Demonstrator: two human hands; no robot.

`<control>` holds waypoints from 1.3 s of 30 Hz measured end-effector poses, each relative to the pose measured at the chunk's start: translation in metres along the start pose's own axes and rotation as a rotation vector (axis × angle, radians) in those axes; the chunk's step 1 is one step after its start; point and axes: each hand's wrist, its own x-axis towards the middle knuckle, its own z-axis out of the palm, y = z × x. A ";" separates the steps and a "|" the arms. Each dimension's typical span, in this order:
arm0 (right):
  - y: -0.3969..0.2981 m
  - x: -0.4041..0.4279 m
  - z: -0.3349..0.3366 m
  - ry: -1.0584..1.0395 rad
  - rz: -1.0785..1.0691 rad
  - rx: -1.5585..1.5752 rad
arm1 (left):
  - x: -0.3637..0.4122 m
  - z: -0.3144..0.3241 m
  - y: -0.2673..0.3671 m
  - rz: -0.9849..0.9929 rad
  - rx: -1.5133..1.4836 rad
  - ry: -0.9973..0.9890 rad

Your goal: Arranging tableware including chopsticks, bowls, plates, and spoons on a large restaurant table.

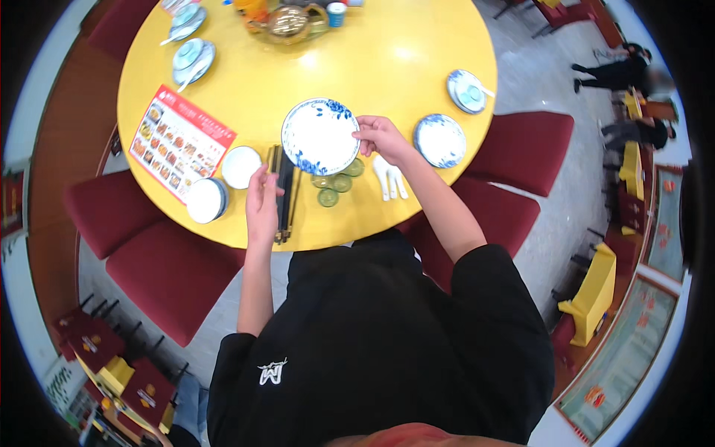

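Raised over the yellow round table (357, 67) is a white plate with blue floral patterning (320, 137). My right hand (381, 138) pinches it by its right rim. My left hand (262, 204) is apart from the plate, fingers spread and holding nothing I can see. Beside it lie several black chopsticks (285, 195), and a white bowl or small dish (242, 167) is just to its left. Several green glasses (328, 197) stand under the plate's lower edge, which partly hides them. White ceramic spoons (389, 177) lie below my right wrist.
A stack of small dishes (205, 201) and a red-and-white picture menu (181, 142) are at left. Blue-patterned plates (440, 141) are stacked at right. Place settings (193, 62) line the far left and right (467, 91). Maroon chairs (519, 148) surround the table; people (620, 72) are farther right.
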 end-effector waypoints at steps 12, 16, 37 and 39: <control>0.044 -0.162 -0.164 0.602 0.017 -0.090 | 0.066 0.262 -0.032 0.210 0.638 -0.603; 0.070 -0.146 -0.207 0.796 -0.015 -0.286 | 0.086 0.320 -0.062 0.165 0.730 -0.619; 0.008 -0.047 -0.146 0.639 -0.430 -1.211 | -0.013 0.273 -0.035 0.144 0.587 -0.434; 0.003 0.006 -0.108 0.415 -0.412 -1.191 | -0.053 0.231 -0.035 0.109 0.475 -0.458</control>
